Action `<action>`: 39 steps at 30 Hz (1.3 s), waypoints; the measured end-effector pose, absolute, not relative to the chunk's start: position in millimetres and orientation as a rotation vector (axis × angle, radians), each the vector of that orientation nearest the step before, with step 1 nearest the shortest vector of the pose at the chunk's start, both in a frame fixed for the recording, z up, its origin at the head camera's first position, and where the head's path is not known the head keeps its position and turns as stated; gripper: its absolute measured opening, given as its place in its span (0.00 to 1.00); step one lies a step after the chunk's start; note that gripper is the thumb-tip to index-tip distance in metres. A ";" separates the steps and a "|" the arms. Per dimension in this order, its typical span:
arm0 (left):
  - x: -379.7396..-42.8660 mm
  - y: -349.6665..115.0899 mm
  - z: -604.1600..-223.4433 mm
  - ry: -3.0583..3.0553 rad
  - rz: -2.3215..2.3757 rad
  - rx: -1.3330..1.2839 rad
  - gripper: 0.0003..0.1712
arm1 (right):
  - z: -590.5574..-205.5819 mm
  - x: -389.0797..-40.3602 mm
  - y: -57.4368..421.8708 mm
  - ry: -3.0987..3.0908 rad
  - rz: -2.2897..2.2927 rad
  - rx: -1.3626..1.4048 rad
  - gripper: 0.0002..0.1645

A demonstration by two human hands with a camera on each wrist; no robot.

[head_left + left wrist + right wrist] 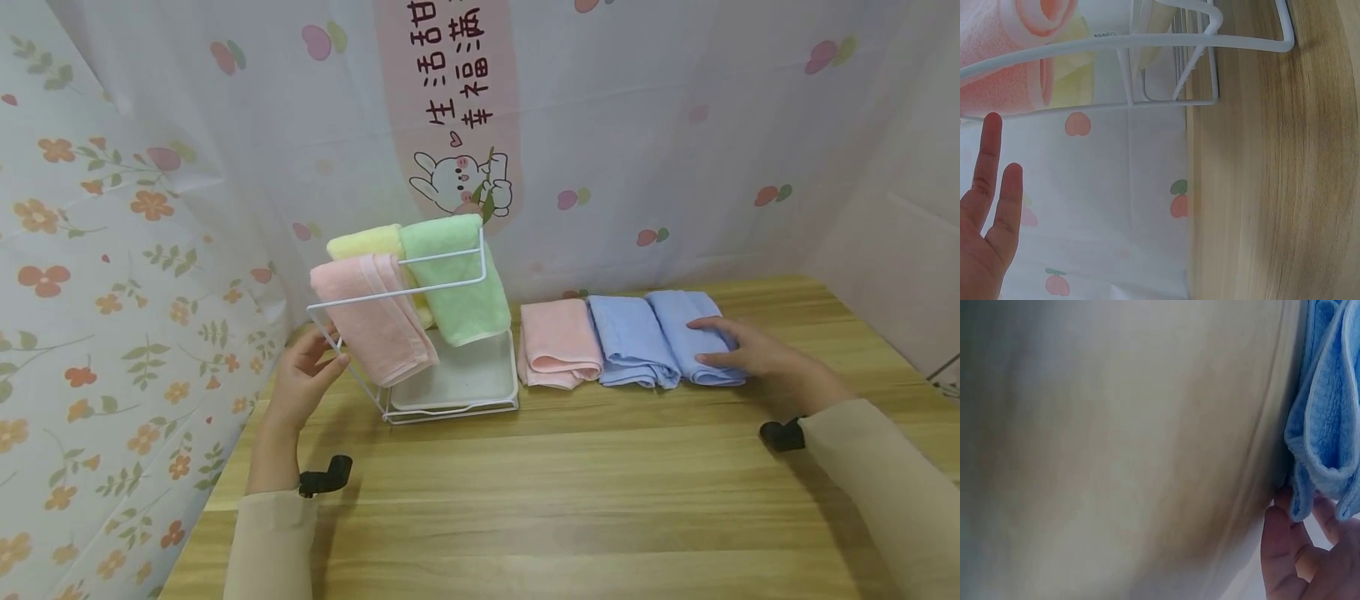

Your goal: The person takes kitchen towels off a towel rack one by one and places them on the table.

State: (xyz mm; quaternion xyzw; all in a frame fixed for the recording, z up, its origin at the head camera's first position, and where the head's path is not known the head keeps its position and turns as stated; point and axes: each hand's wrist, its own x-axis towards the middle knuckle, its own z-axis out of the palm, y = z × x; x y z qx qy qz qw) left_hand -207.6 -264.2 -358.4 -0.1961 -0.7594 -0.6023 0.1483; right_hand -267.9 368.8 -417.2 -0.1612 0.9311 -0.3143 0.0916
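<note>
A white wire rack (375,296) stands on the table over a pale tray (450,383). Draped over its bars are a pink towel (375,321), a yellow towel (367,242) and a green towel (457,275). My left hand (302,379) is at the rack's left side, its extended fingers (988,150) close to the side wire in the left wrist view. To the right lie a folded pink towel (558,337) and two folded blue ones. My right hand (750,350) touches the right edge of the rightmost blue towel (686,333), fingers spread; the right wrist view shows fingertips (1277,528) beside its folds.
The middle blue towel (630,337) lies between the pink towel and the rightmost blue one. A printed curtain (615,142) hangs behind the wooden table (525,508), and a floral sheet (112,333) covers the left side.
</note>
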 end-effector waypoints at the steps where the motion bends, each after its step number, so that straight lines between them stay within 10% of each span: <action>1: -207.5 -264.5 -358.4 -2.181 -1.733 -0.565 0.26 | -416.9 -267.2 367.9 2.770 -0.923 -0.481 0.36; 39: -202.5 -261.0 -354.7 -2.203 -1.731 -0.490 0.23 | -341.1 -225.0 272.5 2.930 -1.298 -0.593 0.23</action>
